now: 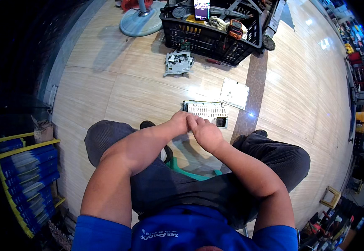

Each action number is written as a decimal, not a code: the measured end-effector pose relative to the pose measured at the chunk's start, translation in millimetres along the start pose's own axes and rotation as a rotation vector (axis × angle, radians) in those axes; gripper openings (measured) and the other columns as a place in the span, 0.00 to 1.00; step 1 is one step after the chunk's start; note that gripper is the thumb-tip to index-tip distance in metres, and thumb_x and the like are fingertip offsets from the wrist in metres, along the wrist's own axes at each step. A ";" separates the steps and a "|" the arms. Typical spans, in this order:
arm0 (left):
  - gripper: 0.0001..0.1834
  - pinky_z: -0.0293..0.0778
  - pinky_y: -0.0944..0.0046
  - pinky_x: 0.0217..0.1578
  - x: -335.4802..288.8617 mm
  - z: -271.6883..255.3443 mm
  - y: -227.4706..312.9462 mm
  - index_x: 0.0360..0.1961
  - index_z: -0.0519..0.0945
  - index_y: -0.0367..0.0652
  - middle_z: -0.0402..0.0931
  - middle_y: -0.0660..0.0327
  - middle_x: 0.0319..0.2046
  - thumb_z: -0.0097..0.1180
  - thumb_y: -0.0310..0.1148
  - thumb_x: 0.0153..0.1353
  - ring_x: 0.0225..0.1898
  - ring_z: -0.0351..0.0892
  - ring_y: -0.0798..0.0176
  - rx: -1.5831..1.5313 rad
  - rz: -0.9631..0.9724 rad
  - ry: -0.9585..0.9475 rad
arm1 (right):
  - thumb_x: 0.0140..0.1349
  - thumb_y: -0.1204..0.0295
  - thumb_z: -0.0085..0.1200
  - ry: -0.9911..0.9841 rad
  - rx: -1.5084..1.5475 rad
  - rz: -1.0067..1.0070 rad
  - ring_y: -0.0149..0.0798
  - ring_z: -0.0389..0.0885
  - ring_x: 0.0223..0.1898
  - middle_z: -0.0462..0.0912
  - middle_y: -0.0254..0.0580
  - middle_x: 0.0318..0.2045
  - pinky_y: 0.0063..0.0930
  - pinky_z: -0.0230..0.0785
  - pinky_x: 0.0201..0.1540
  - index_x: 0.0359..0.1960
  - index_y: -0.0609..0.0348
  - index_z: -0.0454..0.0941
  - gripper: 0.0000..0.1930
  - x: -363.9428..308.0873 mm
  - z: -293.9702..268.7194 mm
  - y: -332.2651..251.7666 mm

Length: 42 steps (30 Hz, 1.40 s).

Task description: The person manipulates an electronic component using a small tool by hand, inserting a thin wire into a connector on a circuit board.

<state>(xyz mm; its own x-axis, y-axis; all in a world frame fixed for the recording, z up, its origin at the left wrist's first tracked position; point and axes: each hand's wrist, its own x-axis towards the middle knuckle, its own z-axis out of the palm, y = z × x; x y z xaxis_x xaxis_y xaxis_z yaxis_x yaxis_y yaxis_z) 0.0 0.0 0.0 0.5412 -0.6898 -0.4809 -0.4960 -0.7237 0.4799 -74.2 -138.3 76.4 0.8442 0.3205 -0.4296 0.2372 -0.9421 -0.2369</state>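
Observation:
A flat metal electronics unit (209, 109) with a slotted silver face and a black socket at one corner is in front of me, just above the floor or resting on it; I cannot tell which. My left hand (181, 122) is closed at its near left corner. Right beside it, my right hand (207, 134) has its fingers bent together at the near edge, touching the left hand. Whatever lies between those fingertips is hidden. A loose pale metal cover plate (234, 93) lies just beyond the unit to the right. Farther off is a silver metal mechanism (178, 62).
A black plastic crate (207, 44) full of parts stands at the back, with a lit phone (202, 10) and an orange multimeter (235, 29) on top. Left of it is a round stand base (141, 20). Blue packages (31, 171) fill a yellow rack at left. Under me is a green stool (190, 171).

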 end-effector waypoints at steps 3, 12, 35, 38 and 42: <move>0.16 0.77 0.54 0.50 -0.3 -0.6 0.7 0.46 0.83 0.57 0.84 0.56 0.45 0.47 0.46 0.65 0.49 0.83 0.52 0.003 0.077 -0.005 | 0.62 0.73 0.47 0.198 -0.004 -0.184 0.51 0.83 0.44 0.79 0.53 0.45 0.41 0.79 0.42 0.63 0.57 0.64 0.26 -2.0 10.1 8.3; 0.14 0.78 0.50 0.47 2.5 8.7 -3.9 0.42 0.82 0.53 0.85 0.54 0.41 0.48 0.44 0.63 0.45 0.83 0.49 0.015 -0.051 0.026 | 0.63 0.71 0.46 -0.006 -0.072 0.022 0.46 0.85 0.38 0.80 0.53 0.40 0.38 0.80 0.33 0.59 0.62 0.65 0.22 1.0 -5.8 -1.6; 0.14 0.77 0.54 0.51 -3.2 -3.1 3.9 0.44 0.82 0.54 0.84 0.59 0.47 0.50 0.43 0.63 0.50 0.82 0.53 -0.040 0.056 0.044 | 0.61 0.71 0.48 0.302 -0.076 -0.239 0.47 0.83 0.38 0.79 0.47 0.39 0.37 0.79 0.37 0.59 0.57 0.69 0.23 -1.4 11.6 7.0; 0.15 0.76 0.52 0.50 -2.2 0.0 -0.1 0.43 0.82 0.53 0.84 0.56 0.44 0.50 0.45 0.62 0.49 0.82 0.50 -0.062 0.076 0.066 | 0.60 0.70 0.49 0.285 -0.104 -0.230 0.45 0.83 0.36 0.79 0.46 0.37 0.36 0.79 0.34 0.55 0.57 0.71 0.19 -1.4 6.9 5.6; 0.14 0.76 0.51 0.49 -2.6 1.2 0.9 0.43 0.82 0.53 0.84 0.56 0.44 0.50 0.43 0.62 0.48 0.82 0.50 -0.071 0.071 0.070 | 0.60 0.69 0.49 0.357 -0.169 -0.224 0.43 0.83 0.31 0.79 0.44 0.33 0.37 0.78 0.28 0.45 0.57 0.74 0.13 -1.0 6.3 10.0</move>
<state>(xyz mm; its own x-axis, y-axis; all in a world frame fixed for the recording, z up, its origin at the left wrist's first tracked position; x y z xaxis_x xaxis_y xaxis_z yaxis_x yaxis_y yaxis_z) -2.7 1.1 0.8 0.5535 -0.7342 -0.3930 -0.4868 -0.6682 0.5626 -75.7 -147.4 69.0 0.8692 0.4920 -0.0497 0.4826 -0.8659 -0.1312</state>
